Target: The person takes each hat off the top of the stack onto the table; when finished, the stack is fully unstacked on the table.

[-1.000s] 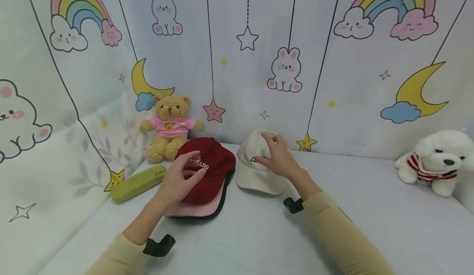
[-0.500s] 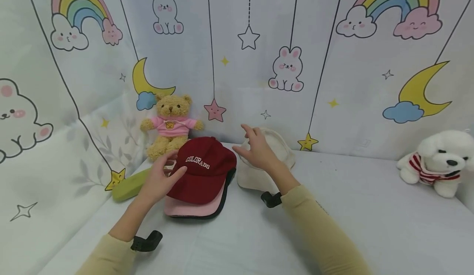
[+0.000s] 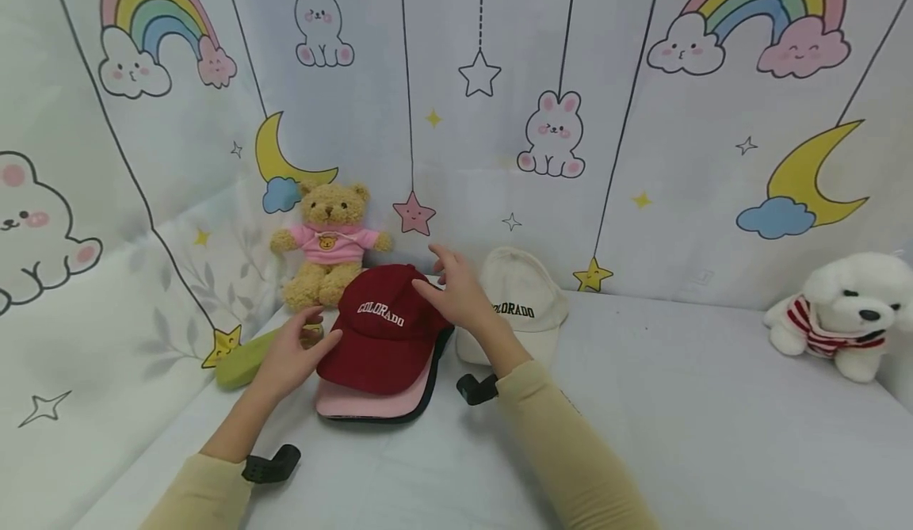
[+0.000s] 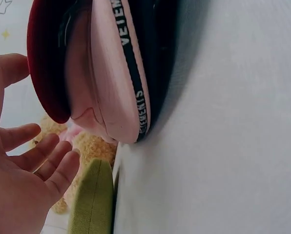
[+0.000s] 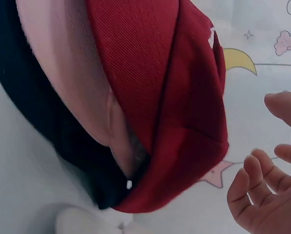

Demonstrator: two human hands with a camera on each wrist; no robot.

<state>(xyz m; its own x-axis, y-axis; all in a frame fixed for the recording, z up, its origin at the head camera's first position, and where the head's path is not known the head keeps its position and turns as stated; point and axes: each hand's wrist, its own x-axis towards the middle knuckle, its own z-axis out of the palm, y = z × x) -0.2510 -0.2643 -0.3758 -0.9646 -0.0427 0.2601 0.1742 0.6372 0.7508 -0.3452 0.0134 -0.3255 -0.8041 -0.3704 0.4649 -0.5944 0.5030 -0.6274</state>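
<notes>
A dark red cap [image 3: 388, 356] lettered COLORADO lies on top of a pink cap [image 3: 371, 403] and a dark cap [image 5: 9, 68], stacked together. My left hand [image 3: 291, 356] is by the stack's left side, fingers spread, holding nothing. In the left wrist view its thumb tip is right at the red brim's edge. Over the red cap's right side hovers my right hand [image 3: 464, 296], fingers loosely bent and grasping nothing; the right wrist view shows a gap between it and the cap. Partly behind that hand lies a cream cap [image 3: 528, 288] with dark lettering.
A green glasses case [image 3: 242, 364] lies left of the stack, with a teddy bear [image 3: 330, 237] in a pink top sitting behind. At the far right stands a white plush dog [image 3: 842, 308]. Behind the white table [image 3: 685, 419] hangs a printed cloth [image 3: 471, 142].
My right hand has moved left from over the cream cap to the red cap's right side. The left hand has shifted left and slightly down from in front of the red cap. The caps stay put.
</notes>
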